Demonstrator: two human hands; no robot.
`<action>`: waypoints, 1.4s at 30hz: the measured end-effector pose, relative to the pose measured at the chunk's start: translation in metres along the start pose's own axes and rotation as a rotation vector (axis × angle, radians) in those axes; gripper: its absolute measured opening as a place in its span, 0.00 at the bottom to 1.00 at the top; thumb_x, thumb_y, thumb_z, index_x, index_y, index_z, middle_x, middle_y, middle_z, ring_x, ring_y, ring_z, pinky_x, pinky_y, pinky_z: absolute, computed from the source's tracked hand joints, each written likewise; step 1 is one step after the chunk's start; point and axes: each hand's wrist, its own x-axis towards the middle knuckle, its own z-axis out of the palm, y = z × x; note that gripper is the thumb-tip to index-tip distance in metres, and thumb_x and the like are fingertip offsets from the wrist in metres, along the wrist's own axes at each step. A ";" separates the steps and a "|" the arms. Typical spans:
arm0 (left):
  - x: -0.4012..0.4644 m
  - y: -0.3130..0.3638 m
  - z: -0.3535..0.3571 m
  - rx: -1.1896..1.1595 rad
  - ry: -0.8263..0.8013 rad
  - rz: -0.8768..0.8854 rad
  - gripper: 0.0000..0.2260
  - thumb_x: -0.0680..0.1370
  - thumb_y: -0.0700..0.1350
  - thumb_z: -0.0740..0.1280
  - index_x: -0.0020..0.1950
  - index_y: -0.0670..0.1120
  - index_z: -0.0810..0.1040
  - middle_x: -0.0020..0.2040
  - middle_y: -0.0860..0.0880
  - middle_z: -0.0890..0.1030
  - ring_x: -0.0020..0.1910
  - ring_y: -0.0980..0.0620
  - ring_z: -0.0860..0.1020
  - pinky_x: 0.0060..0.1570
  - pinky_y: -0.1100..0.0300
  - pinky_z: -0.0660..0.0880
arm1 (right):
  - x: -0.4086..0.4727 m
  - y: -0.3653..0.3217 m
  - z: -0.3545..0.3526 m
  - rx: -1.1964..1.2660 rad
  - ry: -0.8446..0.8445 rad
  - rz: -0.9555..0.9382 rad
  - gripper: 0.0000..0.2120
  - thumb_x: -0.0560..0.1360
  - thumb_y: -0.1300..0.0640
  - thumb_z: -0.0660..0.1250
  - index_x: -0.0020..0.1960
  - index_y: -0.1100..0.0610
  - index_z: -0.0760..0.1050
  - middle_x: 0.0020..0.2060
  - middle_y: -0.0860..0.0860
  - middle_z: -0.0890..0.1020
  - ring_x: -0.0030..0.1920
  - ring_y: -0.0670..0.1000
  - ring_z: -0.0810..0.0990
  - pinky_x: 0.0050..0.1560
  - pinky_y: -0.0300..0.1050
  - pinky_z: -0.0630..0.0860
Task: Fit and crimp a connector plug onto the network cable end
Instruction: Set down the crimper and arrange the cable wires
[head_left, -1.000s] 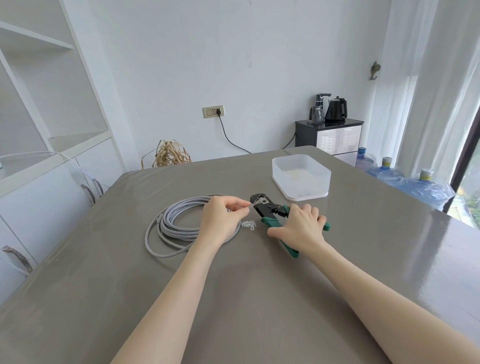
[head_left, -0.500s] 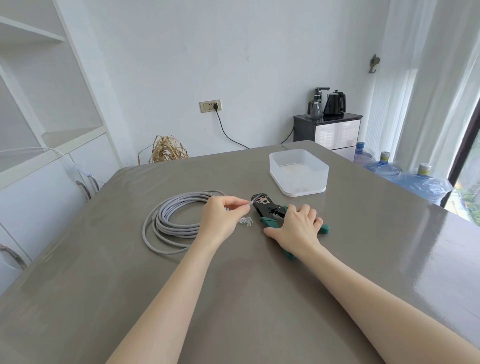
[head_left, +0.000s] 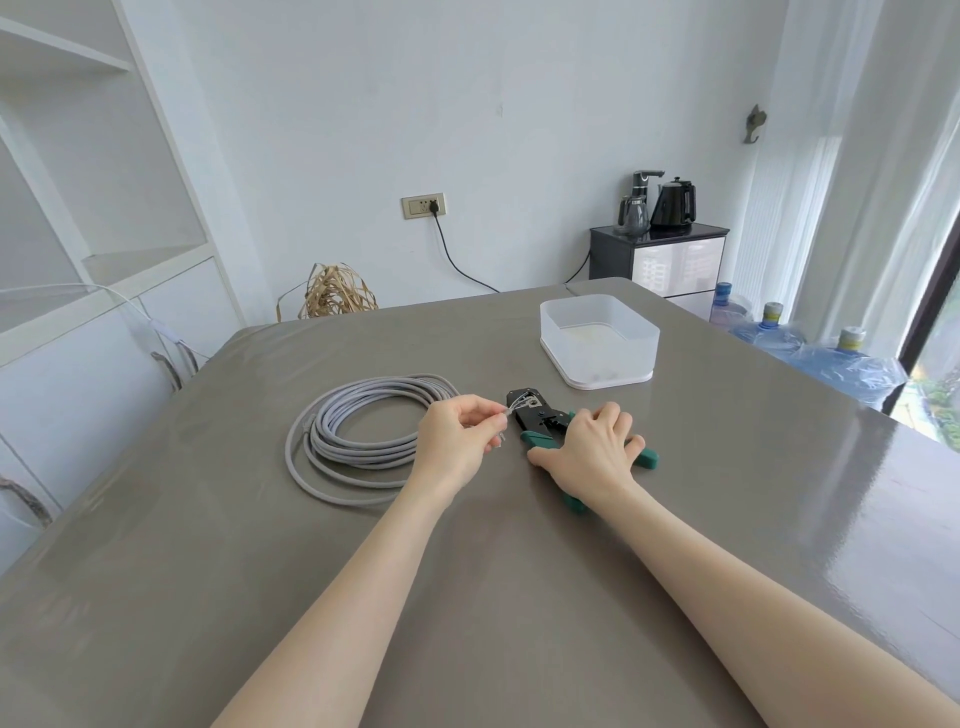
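A coil of grey network cable (head_left: 358, 431) lies on the grey table (head_left: 467, 571), left of centre. My left hand (head_left: 454, 441) pinches the cable end between thumb and fingertips, its bare wires pointing at the black head of the crimping tool (head_left: 535, 410). Clear connector plugs (head_left: 497, 440) lie just under that hand, partly hidden by its fingers. My right hand (head_left: 592, 449) rests over the tool's green handles (head_left: 647, 457) with fingers spread, pressing them to the table.
A translucent white plastic box (head_left: 597, 338) stands behind the tool. Beyond the table's far edge are a dark cabinet with kettles (head_left: 657, 254), water bottles (head_left: 779, 338) at the right, and white shelving (head_left: 78, 234) at the left.
My left hand has moved the cable end a little closer to the crimping tool's head. The right hand stays on the green handles. The camera has tilted slightly.
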 end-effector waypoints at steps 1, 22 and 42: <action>0.000 0.000 0.000 -0.007 0.004 0.003 0.04 0.75 0.36 0.66 0.44 0.42 0.80 0.34 0.47 0.79 0.26 0.63 0.74 0.30 0.73 0.71 | 0.000 0.000 0.000 0.000 0.000 0.002 0.22 0.68 0.42 0.68 0.46 0.58 0.64 0.47 0.52 0.60 0.57 0.58 0.62 0.57 0.53 0.60; -0.003 -0.004 0.004 0.085 0.045 0.093 0.02 0.73 0.37 0.71 0.44 0.42 0.82 0.35 0.48 0.80 0.34 0.55 0.77 0.39 0.66 0.73 | -0.019 -0.009 -0.012 0.818 0.178 -0.382 0.10 0.70 0.62 0.71 0.50 0.53 0.76 0.42 0.47 0.81 0.41 0.41 0.79 0.42 0.29 0.73; -0.007 -0.006 0.003 0.078 0.026 0.150 0.11 0.69 0.38 0.75 0.34 0.47 0.74 0.32 0.49 0.79 0.34 0.51 0.78 0.39 0.61 0.75 | -0.010 -0.003 -0.017 1.150 -0.129 -0.170 0.10 0.70 0.71 0.65 0.37 0.60 0.80 0.34 0.56 0.84 0.35 0.53 0.85 0.43 0.42 0.81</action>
